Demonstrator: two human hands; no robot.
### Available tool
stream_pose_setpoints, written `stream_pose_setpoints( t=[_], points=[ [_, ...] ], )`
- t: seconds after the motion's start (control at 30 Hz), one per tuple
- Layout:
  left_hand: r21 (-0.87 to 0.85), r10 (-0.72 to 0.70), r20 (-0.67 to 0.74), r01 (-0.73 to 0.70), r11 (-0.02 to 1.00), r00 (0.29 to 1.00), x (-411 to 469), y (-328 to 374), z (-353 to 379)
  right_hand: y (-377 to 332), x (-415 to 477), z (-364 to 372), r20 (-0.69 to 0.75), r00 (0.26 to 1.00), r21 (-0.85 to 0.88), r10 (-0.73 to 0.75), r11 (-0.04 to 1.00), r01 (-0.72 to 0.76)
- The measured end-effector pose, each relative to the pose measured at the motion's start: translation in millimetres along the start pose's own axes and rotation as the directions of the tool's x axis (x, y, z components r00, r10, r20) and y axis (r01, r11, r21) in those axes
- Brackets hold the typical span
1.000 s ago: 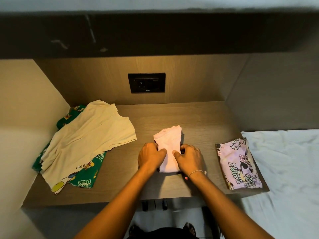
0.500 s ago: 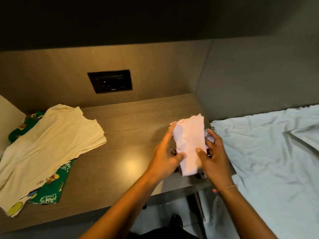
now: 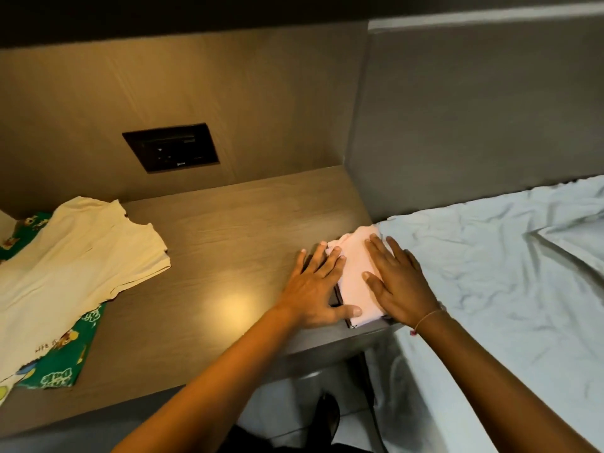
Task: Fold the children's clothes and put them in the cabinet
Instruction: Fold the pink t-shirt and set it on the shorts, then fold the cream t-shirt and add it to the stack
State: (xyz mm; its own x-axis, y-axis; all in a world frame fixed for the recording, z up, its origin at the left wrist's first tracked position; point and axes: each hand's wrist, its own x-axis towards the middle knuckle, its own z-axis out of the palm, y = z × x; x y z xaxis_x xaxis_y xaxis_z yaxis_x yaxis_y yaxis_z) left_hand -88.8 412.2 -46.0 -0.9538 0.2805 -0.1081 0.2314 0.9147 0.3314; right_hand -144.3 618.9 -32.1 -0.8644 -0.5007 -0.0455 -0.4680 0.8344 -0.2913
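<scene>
A folded pale pink garment (image 3: 354, 273) lies at the right end of the wooden shelf (image 3: 228, 230), on top of another folded piece whose dark edge shows beneath it. My left hand (image 3: 315, 289) lies flat with spread fingers on the garment's left edge and the shelf. My right hand (image 3: 397, 279) presses flat on its right side. At the shelf's left end lies an unfolded cream shirt (image 3: 75, 259) over a green printed garment (image 3: 62, 364).
A dark wall socket panel (image 3: 171, 147) sits in the wooden back wall. A grey panel (image 3: 474, 109) closes the shelf on the right. A bed with a pale blue rumpled sheet (image 3: 506, 289) adjoins the shelf's right edge. Floor shows below the shelf front.
Both hands lifted the pink garment from the shelf's middle, carried it right and laid it onto the folded printed piece. The hands now rest flat on it. The view turned right.
</scene>
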Motion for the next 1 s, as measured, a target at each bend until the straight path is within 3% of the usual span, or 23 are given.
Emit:
stream_pose_setpoints(
  t=[0.07,0.2,0.27,0.37,0.47,0.6,0.77,0.87,1.0],
  points=[
    [0.019,-0.013,0.06,0.012,1.0,0.998,6.5,-3.9,0.6,3.3,4.4,8.8,0.105,0.994,-0.007,0.036,0.999,-0.036],
    [0.073,-0.03,0.054,0.026,0.997,0.998,5.4,-2.8,-7.8,3.3,4.6,4.6,0.147,0.986,-0.111,0.077,0.992,-0.061],
    [-0.012,-0.053,-0.019,0.053,0.999,0.998,-12.0,-7.1,-17.1,-12.1,6.7,-4.0,0.072,0.991,-0.141,0.113,0.985,-0.102],
    [-0.181,-0.19,-0.229,0.15,0.972,0.955,-63.6,-35.6,-30.5,-65.3,9.7,-11.9,-0.172,0.982,0.039,0.078,0.997,-0.073],
    [-0.255,-0.404,-0.347,0.329,0.909,0.847,-144.0,-85.2,-39.1,-146.6,29.5,2.8,-0.118,0.984,0.195,-0.131,0.969,0.152],
    [-0.327,-0.687,-0.457,0.611,0.721,0.566,-265.7,-148.7,-47.6,-262.8,69.9,42.6,0.014,0.895,0.189,-0.445,0.881,0.434],
    [-0.27,-0.832,-0.43,0.829,0.489,0.35,-366.2,-203.8,-43.5,-358.9,122.3,81.7,0.111,0.793,0.084,-0.599,0.801,0.593],
    [-0.234,-0.86,-0.386,0.867,0.44,0.332,-388.5,-227.6,-42.8,-377.0,146.3,98.3,0.189,0.775,-0.012,-0.603,0.788,0.616],
    [-0.206,-0.787,-0.471,0.819,0.536,0.397,-398.8,-246.9,-39.5,-371.4,155.2,112.5,0.124,0.79,-0.012,-0.601,0.795,0.607]
  ],
)
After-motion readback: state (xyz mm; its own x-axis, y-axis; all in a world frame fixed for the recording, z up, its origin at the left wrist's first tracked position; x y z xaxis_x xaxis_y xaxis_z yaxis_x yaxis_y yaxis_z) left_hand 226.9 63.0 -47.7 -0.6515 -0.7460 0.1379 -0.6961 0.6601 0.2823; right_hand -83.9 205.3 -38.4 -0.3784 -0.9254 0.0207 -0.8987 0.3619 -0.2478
